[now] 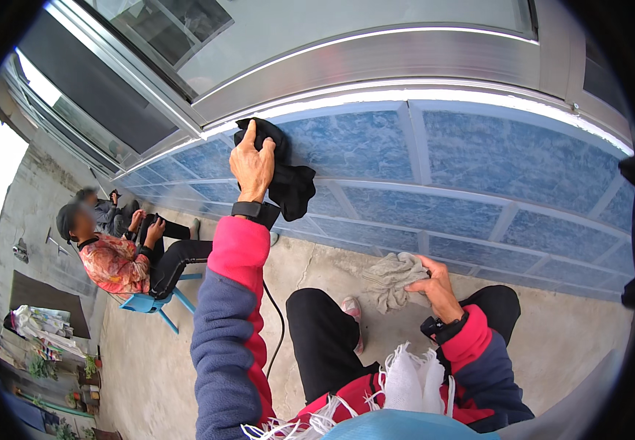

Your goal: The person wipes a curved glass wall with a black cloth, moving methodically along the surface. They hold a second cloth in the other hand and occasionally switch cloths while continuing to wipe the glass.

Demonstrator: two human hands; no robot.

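Observation:
My left hand (252,164) reaches out to the wall, holding a black cloth (291,190) against the top of the blue tiles (345,142), just under the window frame. Its index finger points up along the cloth, and part of the fabric hangs down loose. Lower down, my right hand (437,289) grips a crumpled grey rag (395,279) between thumb and fingers. The rag is in front of my knees, above the concrete floor from this view. Dark bands with small devices circle both my wrists.
An aluminium-framed window (372,60) runs above the tiles. A black cable (282,324) hangs beside my left sleeve. To the left, a person in a patterned top (113,261) sits on a blue chair (147,303), with another person (106,212) behind. Potted plants (91,366) stand farther off.

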